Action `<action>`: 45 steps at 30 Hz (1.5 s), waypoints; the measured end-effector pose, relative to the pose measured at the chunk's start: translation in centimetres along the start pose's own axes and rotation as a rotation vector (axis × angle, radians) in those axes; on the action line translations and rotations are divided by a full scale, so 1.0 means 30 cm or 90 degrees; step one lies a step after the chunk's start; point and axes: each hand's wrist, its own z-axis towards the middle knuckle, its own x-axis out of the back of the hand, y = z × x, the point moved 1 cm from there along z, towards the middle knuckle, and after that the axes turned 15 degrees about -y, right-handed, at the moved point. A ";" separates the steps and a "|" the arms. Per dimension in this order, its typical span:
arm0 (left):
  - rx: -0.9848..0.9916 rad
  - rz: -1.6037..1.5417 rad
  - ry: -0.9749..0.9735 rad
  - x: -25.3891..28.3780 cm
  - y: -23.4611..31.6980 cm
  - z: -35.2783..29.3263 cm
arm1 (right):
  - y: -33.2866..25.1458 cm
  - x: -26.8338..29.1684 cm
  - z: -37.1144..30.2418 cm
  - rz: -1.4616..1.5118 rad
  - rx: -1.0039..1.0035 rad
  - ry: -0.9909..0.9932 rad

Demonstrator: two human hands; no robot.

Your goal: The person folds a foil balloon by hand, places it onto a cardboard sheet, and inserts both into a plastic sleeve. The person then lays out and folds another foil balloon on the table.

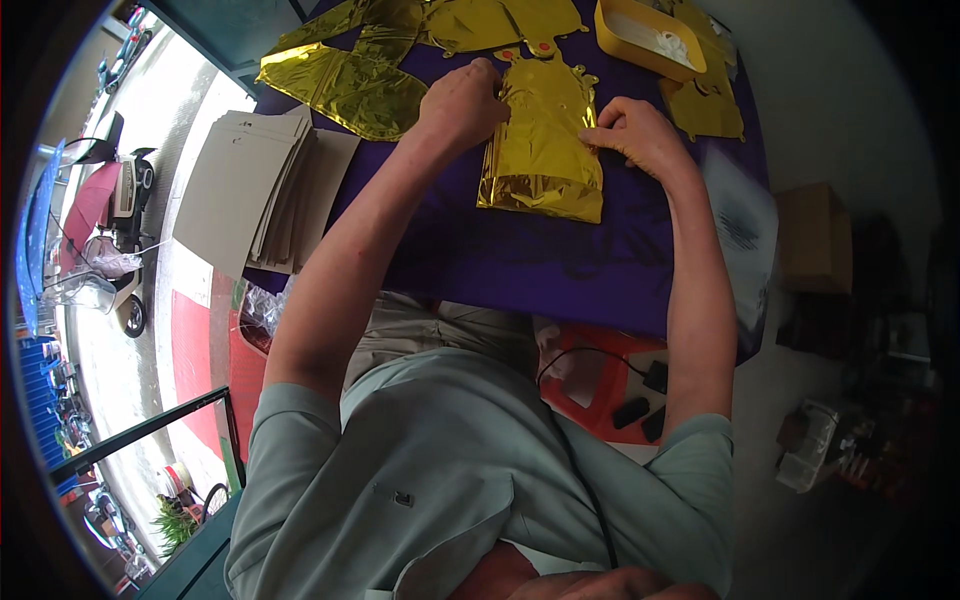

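A folded gold foil balloon lies flat on the purple tablecloth, its lower end creased and shiny. My left hand is at its upper left edge with the fingers closed on the foil. On the opposite edge, my right hand pinches the foil between thumb and fingertips. Just above the folded piece are small round tabs with red spots. More gold foil is spread out left of my left hand, and another flat gold piece lies beyond.
A stack of grey cardboard sheets sits at the table's left edge. At the far right stands a yellow tray with white material inside, beside more gold foil. A clear plastic sheet hangs at the right edge. Below is a red stool.
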 end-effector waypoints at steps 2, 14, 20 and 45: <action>0.003 0.014 -0.011 0.011 -0.003 0.013 | -0.008 0.003 0.002 0.021 -0.001 -0.010; 0.015 0.045 -0.085 0.039 0.013 0.039 | 0.019 -0.001 0.021 0.023 0.045 -0.002; -0.006 0.016 -0.073 0.032 0.013 0.015 | 0.043 -0.009 0.020 0.076 0.076 0.000; -0.141 -0.048 0.089 -0.041 -0.010 -0.084 | -0.007 0.026 -0.065 0.288 0.069 -0.148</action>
